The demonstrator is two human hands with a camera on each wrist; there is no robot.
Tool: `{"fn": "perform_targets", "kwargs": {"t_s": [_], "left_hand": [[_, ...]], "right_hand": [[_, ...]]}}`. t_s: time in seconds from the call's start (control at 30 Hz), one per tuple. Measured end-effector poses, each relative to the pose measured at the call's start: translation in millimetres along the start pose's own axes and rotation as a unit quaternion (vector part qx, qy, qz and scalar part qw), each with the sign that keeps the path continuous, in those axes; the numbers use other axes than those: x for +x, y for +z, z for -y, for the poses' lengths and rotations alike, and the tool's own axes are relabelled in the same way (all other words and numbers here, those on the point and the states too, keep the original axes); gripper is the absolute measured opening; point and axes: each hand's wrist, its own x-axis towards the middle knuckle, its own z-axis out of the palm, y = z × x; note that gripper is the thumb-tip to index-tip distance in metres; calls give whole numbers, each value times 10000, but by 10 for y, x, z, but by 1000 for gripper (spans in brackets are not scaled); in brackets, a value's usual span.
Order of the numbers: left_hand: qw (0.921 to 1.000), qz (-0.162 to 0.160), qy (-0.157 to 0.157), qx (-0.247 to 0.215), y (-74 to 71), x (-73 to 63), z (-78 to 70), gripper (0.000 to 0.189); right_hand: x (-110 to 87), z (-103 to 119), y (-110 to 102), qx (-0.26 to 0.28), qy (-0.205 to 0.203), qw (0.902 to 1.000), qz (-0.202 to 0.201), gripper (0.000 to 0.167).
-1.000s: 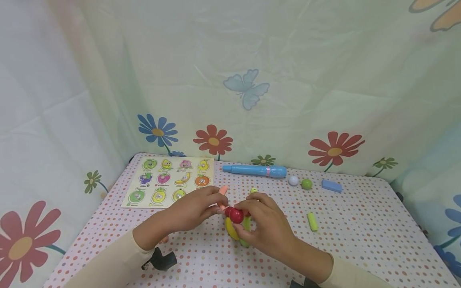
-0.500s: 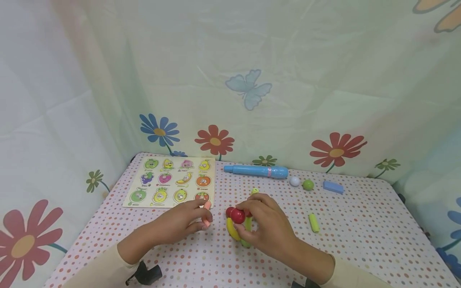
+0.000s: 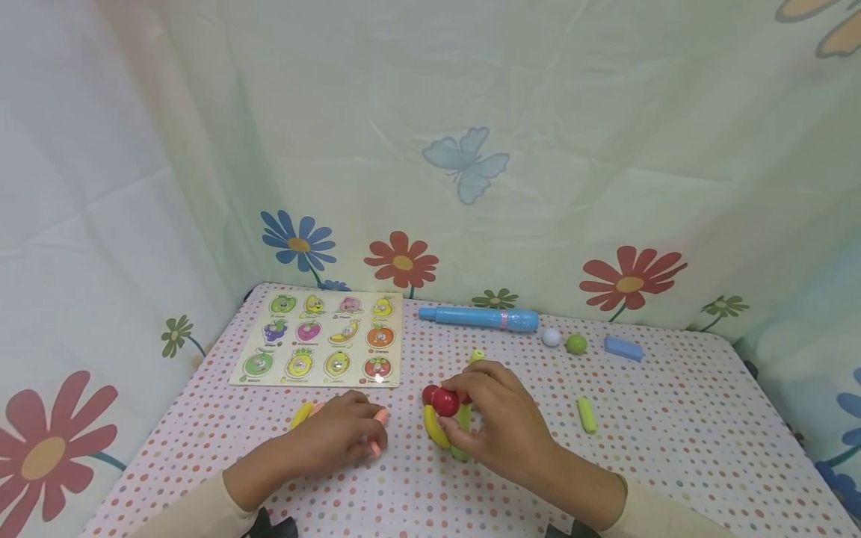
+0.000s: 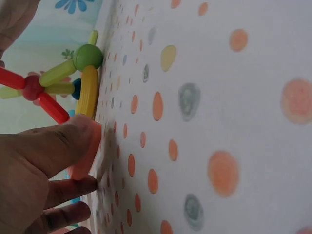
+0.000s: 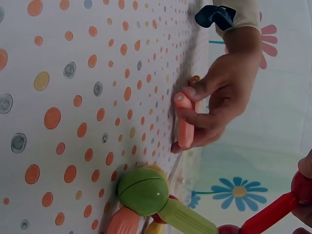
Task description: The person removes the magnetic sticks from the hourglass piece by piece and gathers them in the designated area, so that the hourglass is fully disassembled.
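Note:
My left hand (image 3: pixel 339 433) pinches a salmon-pink toy building stick (image 5: pixel 185 124) between thumb and fingers, just above the table and left of a ball-and-stick model. My right hand (image 3: pixel 507 418) grips a red ball (image 3: pixel 445 402) at the top of that model. A second red ball (image 4: pixel 33 87), red sticks (image 4: pixel 53 108), a light green stick (image 5: pixel 187 217), a green ball (image 5: pixel 144 191) and a curved yellow stick (image 3: pixel 436 427) belong to it. Its far side is hidden behind the right hand. Another curved yellow stick (image 3: pixel 301 413) lies partly hidden behind the left hand.
A fruit picture board (image 3: pixel 316 340) lies at the back left, beside a blue tube (image 3: pixel 477 318). To the right are a white ball (image 3: pixel 551 338), a loose green ball (image 3: pixel 576 344), a blue block (image 3: pixel 623 348) and a loose lime stick (image 3: pixel 587 415). A patterned curtain stands behind.
My left hand has drawn the salmon-pink stick away from the model, leftward and then down nearer the table. The right hand stays in place, holding the red ball.

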Motion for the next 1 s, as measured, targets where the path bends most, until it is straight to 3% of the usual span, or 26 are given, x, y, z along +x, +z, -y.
{"fn": "perform_targets", "kwargs": {"t_s": [0.3, 0.57, 0.7, 1.0], "left_hand": [[9993, 96, -350, -73, -28, -27, 1, 17], [9986, 68, -496, -138, 1, -29, 42, 55], [9981, 53, -609, -62, 15, -8, 44, 62], [9941, -334, -1021, -170, -81, -84, 128, 70]], "right_hand": [[4, 6, -12, 35, 84, 9999, 57, 46], [2, 13, -14, 18, 116, 9999, 91, 47], [5, 17, -17, 18, 122, 9999, 118, 47], [12, 24, -20, 16, 172, 9997, 181, 47]]}}
